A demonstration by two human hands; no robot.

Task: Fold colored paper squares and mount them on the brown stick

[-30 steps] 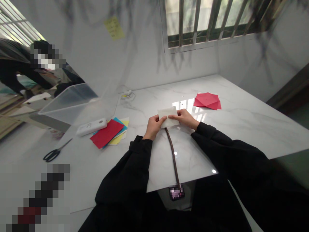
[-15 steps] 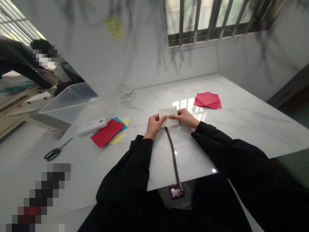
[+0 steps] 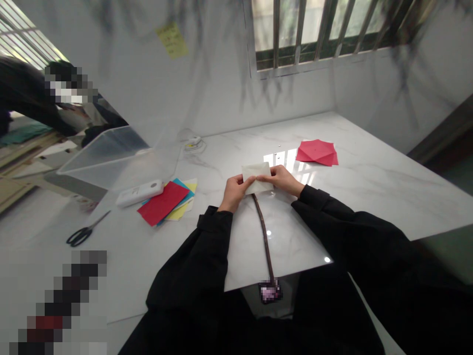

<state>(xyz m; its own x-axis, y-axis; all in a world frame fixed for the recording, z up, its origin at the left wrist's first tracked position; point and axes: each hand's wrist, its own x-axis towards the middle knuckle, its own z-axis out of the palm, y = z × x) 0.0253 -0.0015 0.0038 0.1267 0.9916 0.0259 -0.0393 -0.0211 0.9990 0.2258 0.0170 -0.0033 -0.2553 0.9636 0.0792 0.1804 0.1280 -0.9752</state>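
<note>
A small cream-white sheet of paper [image 3: 257,171] is pinched between both hands above the table. My left hand [image 3: 235,191] grips its left side, thumb on top and fingers underneath. My right hand [image 3: 285,180] holds the right side the same way, and the two thumb tips nearly meet at the middle of the sheet. Below the paper a thin dark brown strap or cord [image 3: 264,227] runs down toward my body, ending at a pixelated patch by the table edge. Red paper sheets [image 3: 317,152] lie to the right of my right hand.
Stacked red, blue and yellow paper [image 3: 164,203] lies on the left, against a white oblong device [image 3: 140,193]. Black-handled scissors [image 3: 83,235] are further left. A clear plastic bin [image 3: 107,155] stands behind them, and a cable [image 3: 194,144] lies by the wall. Another person bends over at far left.
Both hands keep their hold on the paper, and the thumbs have barely shifted. The whole view has moved very slightly.
</note>
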